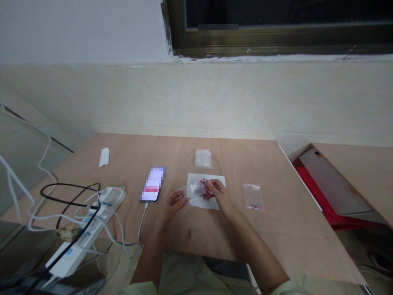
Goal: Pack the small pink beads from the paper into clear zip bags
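My left hand (177, 201) is closed on a small clear plastic bag (194, 187) with some pink beads in its lower end. The bag's other end lies over a white sheet of paper (201, 202), beside a pile of small dark pink beads (205, 194). Right at that pile is my right hand (217, 189), its thumb and fingers pinched together. Whatever sits between those fingertips is too small to make out. To the right, a second clear zip bag (253, 196) lies flat with a few pink beads along its bottom.
Behind the paper lies a stack of clear zip bags (203, 158). A lit phone (152, 183) on a white cable is at left, near a scrap of white paper (104, 157). A power strip (101, 209) with tangled cords crosses the table's left edge. A red stool (330, 213) stands right.
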A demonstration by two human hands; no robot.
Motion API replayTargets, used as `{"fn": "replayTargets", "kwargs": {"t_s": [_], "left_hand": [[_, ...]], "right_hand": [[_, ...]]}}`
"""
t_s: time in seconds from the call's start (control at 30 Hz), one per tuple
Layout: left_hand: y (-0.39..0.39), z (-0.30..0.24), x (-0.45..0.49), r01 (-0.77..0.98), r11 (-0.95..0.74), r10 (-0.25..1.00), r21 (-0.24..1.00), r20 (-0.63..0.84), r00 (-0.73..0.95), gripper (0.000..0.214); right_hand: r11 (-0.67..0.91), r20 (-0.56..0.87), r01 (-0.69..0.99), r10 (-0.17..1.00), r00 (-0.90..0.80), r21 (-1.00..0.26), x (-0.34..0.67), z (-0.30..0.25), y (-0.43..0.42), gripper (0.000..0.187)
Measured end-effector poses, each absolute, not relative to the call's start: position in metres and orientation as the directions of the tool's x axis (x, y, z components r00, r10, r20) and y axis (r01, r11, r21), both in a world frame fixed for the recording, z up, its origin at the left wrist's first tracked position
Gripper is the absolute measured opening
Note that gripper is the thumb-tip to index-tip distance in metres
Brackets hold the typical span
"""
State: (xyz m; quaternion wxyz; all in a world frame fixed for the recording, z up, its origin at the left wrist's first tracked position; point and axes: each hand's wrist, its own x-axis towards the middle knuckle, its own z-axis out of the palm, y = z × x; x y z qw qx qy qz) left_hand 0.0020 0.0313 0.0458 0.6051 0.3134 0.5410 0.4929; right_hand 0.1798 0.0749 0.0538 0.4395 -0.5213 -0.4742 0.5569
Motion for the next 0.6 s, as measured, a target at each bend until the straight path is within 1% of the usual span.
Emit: {"fn": "replayTargets", "kwargs": {"t_s": [0.07, 0.13, 0.27, 0.5, 0.6], "left_hand": [[0.032, 0.046, 0.004, -0.257, 0.32, 0.935, 0.912, -0.347, -0.067, 0.028], [0.034, 0.047, 0.005, -0.254, 0.321, 0.935, 0.912, -0.348, -0.071, 0.029], [0.039, 0.049, 0.007, -0.247, 0.334, 0.935, 0.91, -0.352, -0.034, 0.031], [0.052, 0.04, 0.001, -0.345, 0.324, 0.933, 0.881, -0.359, -0.04, 0.033], [0.054, 0.038, 0.0, -0.359, 0.34, 0.927, 0.869, -0.375, -0.029, 0.032]], "right_hand": [[-0.201, -0.19, -0.066, 0.972, -0.139, -0.977, 0.181, 0.056, 0.074, 0.034], [-0.21, -0.194, -0.075, 0.965, -0.176, -0.975, 0.181, 0.054, 0.074, 0.035], [-0.187, -0.165, -0.098, 0.966, -0.198, -0.977, 0.181, 0.047, 0.076, 0.036], [-0.253, -0.191, -0.231, 0.946, -0.261, -0.94, 0.186, 0.049, 0.084, 0.036], [-0.272, -0.191, -0.237, 0.929, -0.317, -0.933, 0.187, 0.057, 0.084, 0.03]]}}
